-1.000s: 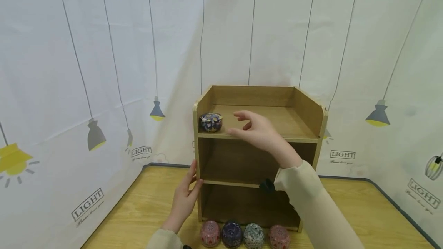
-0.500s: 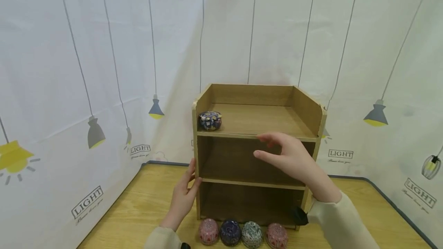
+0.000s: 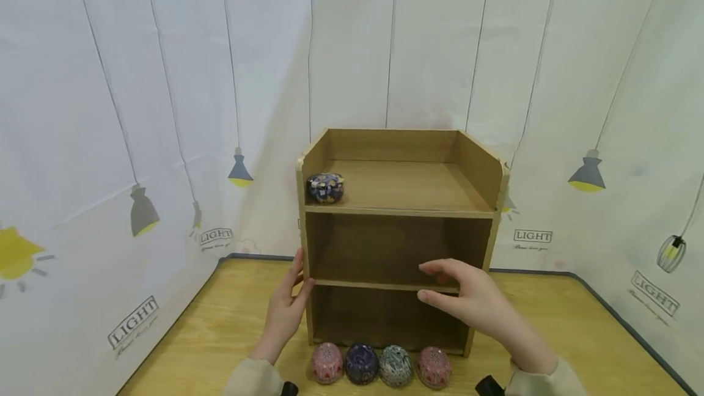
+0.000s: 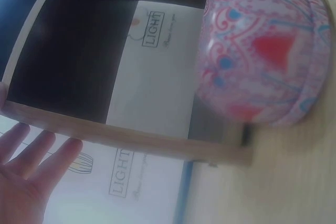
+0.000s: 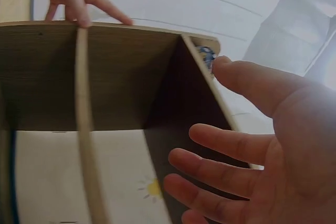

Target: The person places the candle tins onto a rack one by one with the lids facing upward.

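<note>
A small wooden shelf unit (image 3: 398,209) with three levels stands on the table. My left hand (image 3: 286,304) rests on its left side panel, fingers along the outside and thumb at the front edge; the left wrist view shows the fingertips (image 4: 68,153) against that panel. My right hand (image 3: 478,298) hovers in front of the middle shelf at the right, fingers relaxed and apart, holding nothing. A dark blue floral tin (image 3: 326,188) sits at the left end of the top shelf. In front of the unit stand a pink tin (image 3: 327,363), a navy tin (image 3: 361,364), a green-white tin (image 3: 395,366) and another pink tin (image 3: 434,368).
The wooden table (image 3: 220,329) carries the shelf unit and the row of tins. Behind and at both sides hangs a white backdrop (image 3: 352,47) printed with lamps. Raised side walls border the unit's top shelf.
My right hand has moved down and to the right, away from the blue tin on the top shelf. The left hand stays on the side panel. The view has shifted slightly.
</note>
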A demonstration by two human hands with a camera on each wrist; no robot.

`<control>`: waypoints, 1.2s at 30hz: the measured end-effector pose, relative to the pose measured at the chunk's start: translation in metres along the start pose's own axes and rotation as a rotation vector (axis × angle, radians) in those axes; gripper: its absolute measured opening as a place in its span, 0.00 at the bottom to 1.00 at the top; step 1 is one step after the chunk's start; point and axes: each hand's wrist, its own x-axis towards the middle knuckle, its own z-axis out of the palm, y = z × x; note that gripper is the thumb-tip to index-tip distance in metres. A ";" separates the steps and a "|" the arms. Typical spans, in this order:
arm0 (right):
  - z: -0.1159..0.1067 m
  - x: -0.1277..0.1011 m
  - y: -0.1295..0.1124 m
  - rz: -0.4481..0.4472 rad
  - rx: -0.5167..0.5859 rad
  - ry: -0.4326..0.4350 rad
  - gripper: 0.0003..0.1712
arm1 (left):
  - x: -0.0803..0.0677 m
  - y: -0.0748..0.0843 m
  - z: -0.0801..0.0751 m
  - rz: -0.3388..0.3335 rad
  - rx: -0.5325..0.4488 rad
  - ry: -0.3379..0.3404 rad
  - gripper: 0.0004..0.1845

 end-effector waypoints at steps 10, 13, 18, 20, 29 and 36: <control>0.020 -0.016 0.038 0.070 -0.015 -0.066 0.24 | 0.003 0.003 -0.001 0.043 0.068 0.003 0.32; 0.023 -0.020 0.045 0.099 -0.003 -0.092 0.25 | 0.003 0.003 -0.001 0.048 0.069 0.008 0.32; 0.027 -0.025 0.055 0.109 0.021 -0.130 0.26 | 0.005 0.003 -0.001 0.059 0.065 0.016 0.31; 0.029 -0.026 0.059 0.094 0.016 -0.142 0.26 | 0.005 0.003 -0.001 0.054 0.052 0.015 0.31; 0.044 -0.034 0.082 0.102 0.071 -0.222 0.32 | 0.002 0.004 0.000 0.066 0.076 0.017 0.31; 0.053 -0.038 0.100 0.121 0.141 -0.228 0.34 | 0.002 0.004 -0.001 0.033 0.055 0.002 0.31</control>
